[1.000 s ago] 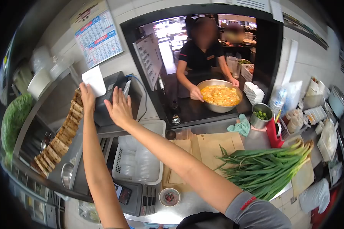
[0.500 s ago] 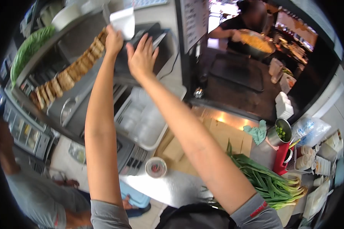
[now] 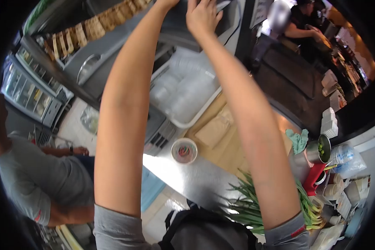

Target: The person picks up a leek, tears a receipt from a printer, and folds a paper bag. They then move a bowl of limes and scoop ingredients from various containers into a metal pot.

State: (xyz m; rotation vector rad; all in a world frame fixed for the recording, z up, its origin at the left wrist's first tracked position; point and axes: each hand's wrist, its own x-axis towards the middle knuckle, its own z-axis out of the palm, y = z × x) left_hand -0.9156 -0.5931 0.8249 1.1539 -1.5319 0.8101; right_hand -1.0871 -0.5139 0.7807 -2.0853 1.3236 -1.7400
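My left hand (image 3: 168,2) is at the top edge of the view, with most of its fingers cut off, so what it holds is hidden. Beside it, my right hand (image 3: 202,19) reaches over a dark boxy machine (image 3: 180,25), fingers apart and partly cut off at the top. Below both hands, between my forearms, a white tub (image 3: 186,124) holds clear plastic containers or lids. To the left hangs or lies a row of browned slices (image 3: 96,27).
A clear cup (image 3: 184,151) with coloured bands inside stands on the steel counter (image 3: 175,177). Green onions (image 3: 248,204) lie under my right forearm, near a green cloth (image 3: 298,141) and a metal pot (image 3: 318,149). One person (image 3: 66,171) stands at left, another (image 3: 298,31) beyond the opening.
The view has shifted down, so both hands now sit at the top edge. The white paper at my left hand has left the view. The person beyond the opening has turned.
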